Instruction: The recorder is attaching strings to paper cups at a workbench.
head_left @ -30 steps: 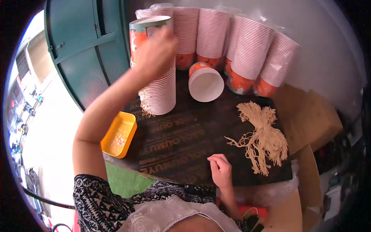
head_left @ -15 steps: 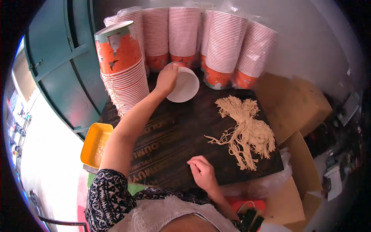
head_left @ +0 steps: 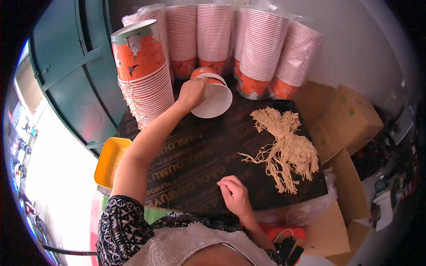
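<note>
Toward the back middle of the black table [head_left: 199,150], two orange paper buckets lie on their sides, one partly inside the other. The front paper bucket [head_left: 215,103] turns its white inside toward me; behind its rim shows the orange wall of the rear paper bucket [head_left: 203,71]. My left hand [head_left: 193,94] is closed on the front bucket's rim. Near the front edge my right hand [head_left: 235,194] is closed, fingers curled with the thumb against them; whatever they may hold is hidden. A bundle of beige strings [head_left: 288,146] lies to its right.
At the left stands a tall bucket stack [head_left: 144,88] with strings hanging down its side. Several plastic-wrapped bucket stacks [head_left: 262,48] line the back. A yellow tray [head_left: 111,162] sits at the left edge, cardboard boxes [head_left: 346,124] at the right, a green door [head_left: 66,80] beyond.
A gap has opened between the two bucket rims, and more of the rear bucket's orange wall shows. My left hand stays at the rim; my right hand has hardly moved. The view has shifted slightly.
</note>
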{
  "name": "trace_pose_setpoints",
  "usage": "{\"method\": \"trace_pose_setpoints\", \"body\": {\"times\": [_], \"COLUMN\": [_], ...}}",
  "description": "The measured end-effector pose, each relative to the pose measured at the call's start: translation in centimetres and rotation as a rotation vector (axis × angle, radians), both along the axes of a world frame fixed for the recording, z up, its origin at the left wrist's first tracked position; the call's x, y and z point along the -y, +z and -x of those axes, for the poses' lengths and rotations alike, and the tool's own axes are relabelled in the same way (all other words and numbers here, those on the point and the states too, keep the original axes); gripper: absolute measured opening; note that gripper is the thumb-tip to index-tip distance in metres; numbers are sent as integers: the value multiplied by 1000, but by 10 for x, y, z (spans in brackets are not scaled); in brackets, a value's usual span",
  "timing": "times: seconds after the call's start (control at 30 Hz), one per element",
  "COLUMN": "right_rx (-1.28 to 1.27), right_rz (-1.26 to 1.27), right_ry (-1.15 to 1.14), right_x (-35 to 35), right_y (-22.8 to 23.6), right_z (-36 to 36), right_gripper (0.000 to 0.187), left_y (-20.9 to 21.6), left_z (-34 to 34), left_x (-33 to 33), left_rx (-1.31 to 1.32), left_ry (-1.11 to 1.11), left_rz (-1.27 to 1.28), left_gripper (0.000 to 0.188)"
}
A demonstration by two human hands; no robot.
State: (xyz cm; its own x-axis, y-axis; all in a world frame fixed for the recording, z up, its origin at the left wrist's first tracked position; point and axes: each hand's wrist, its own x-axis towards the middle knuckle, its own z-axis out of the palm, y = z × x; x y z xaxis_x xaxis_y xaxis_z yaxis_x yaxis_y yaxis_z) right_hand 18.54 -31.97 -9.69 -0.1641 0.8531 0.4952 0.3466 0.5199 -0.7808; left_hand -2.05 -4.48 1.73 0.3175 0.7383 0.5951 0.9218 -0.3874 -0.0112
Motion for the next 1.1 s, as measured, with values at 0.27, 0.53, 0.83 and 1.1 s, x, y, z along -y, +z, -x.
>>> {"method": "trace_pose_setpoints", "body": {"times": [0.27, 0.53, 0.83, 1.1], "right_rx": [5, -213, 387, 501], "right_rz": [-39, -34, -552, -572], "right_ry": [3, 155, -308, -230], "right_x": [0, 8, 0, -8], "right_y": [-3, 17, 72, 85], "right_z": [2, -8, -9, -7], "right_gripper": [8, 11, 50, 27], "left_y": [1, 10, 10, 31], "left_z": [4, 12, 14, 29], "left_x": [29, 92, 167, 170], "left_rx": [228, 1020, 1452, 946], "left_ry": [9, -184, -273, -169], "left_rz": [152, 370, 835, 761], "left_gripper": [21, 17, 8, 18]}}
